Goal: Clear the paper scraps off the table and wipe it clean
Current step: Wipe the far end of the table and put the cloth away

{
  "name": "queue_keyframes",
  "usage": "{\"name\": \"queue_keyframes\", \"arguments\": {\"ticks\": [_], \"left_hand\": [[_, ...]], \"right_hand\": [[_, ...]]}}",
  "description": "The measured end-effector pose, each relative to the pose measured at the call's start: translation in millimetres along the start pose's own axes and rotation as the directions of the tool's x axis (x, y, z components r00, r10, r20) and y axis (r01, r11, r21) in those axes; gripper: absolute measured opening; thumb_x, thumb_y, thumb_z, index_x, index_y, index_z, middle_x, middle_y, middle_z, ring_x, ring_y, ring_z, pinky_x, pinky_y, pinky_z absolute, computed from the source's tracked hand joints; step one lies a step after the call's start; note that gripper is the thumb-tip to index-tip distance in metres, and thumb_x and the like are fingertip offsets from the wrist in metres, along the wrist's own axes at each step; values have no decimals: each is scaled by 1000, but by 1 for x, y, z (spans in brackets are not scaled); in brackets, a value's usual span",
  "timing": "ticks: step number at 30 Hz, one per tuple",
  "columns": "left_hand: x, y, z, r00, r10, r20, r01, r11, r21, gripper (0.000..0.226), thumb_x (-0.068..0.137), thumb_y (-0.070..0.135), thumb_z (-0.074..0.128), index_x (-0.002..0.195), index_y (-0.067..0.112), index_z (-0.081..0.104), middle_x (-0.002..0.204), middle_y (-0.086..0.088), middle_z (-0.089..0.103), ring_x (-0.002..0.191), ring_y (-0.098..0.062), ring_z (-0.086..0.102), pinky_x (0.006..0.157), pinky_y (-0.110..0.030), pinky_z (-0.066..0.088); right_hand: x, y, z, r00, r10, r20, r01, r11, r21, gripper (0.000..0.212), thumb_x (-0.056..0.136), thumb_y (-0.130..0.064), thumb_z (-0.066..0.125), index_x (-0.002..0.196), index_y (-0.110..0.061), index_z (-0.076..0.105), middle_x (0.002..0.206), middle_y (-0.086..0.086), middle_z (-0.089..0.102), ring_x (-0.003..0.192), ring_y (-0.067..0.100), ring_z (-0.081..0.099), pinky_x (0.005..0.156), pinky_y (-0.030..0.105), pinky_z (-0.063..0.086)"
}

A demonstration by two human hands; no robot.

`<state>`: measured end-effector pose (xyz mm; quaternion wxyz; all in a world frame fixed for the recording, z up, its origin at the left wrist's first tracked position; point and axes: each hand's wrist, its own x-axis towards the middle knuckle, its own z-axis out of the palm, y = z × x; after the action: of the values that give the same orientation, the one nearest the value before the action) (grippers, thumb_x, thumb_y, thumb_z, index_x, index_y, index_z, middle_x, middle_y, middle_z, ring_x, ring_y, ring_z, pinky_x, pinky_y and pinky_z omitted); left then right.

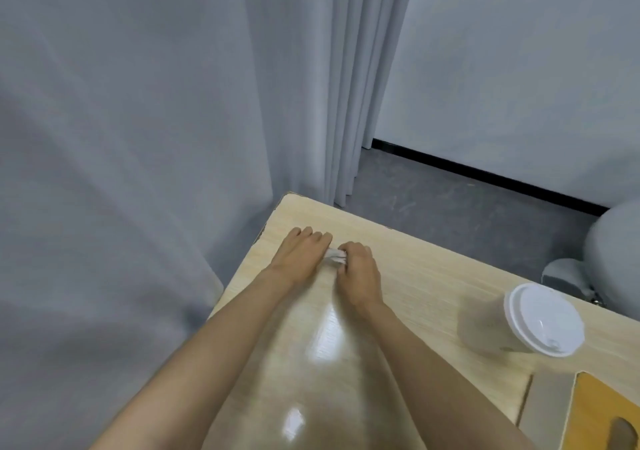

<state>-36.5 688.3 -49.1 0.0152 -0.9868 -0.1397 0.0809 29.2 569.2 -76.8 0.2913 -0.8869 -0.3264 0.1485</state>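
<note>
- A grey curtain (138, 138) is hanging in folds across the left and middle of the background, with a white wall (519, 69) to its right meeting a grey floor (450, 200) at a black baseboard (485, 174).
- A light wooden table (415, 276) is filling the lower half of the view, and its glossy top is reflecting ceiling light between the two forearms.
- Both bare arms are reaching forward, and the hands are meeting near the table's far left corner.
- The left hand (298, 252) is lying palm down on the tabletop, its fingers fairly straight and close together, with its inner edge touching a white paper wad (334, 255).
- The right hand (356, 269) is curling its fingers round the other side of that wad and pinching it just above the wood.
- The wad is sitting between the two hands, mostly hidden by them, so its full shape cannot be told.
- A cup with a white lid (543, 318) is standing on the table well to the right of the hands.
- A yellow board (602, 411) is lying at the bottom right corner, with a grey strip beside it.
- A grey padded seat (616, 242) is showing past the table's right edge.
</note>
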Motion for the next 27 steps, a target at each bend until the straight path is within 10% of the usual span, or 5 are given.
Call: {"name": "queue_keyframes", "arguments": {"ticks": [11,18,27], "left_hand": [[88,-95,44,921,45,-387,-25,998,57,18,74,11,37,69,17,53,69,-3,53,65,-24,56,60,-29,25],[74,-107,72,943,127,-306,-106,991,85,37,74,13,35,85,13,70,67,-1,62,56,-22,61,47,-24,44],[12,-87,77,964,31,-262,-25,999,29,34,42,9,85,69,20,70,59,5,55,38,-18,50,40,-17,21]], "right_hand": [[138,-22,50,959,-276,-63,260,946,-192,22,76,5,57,87,-13,63,85,2,60,84,21,55,68,33,44],[118,-11,64,949,-271,164,307,913,-268,38,96,-3,32,130,-3,50,133,15,49,120,32,48,95,39,42],[60,-35,75,933,-229,276,332,843,-422,31,97,-8,38,126,-6,49,122,11,50,112,23,51,73,32,43]]}}
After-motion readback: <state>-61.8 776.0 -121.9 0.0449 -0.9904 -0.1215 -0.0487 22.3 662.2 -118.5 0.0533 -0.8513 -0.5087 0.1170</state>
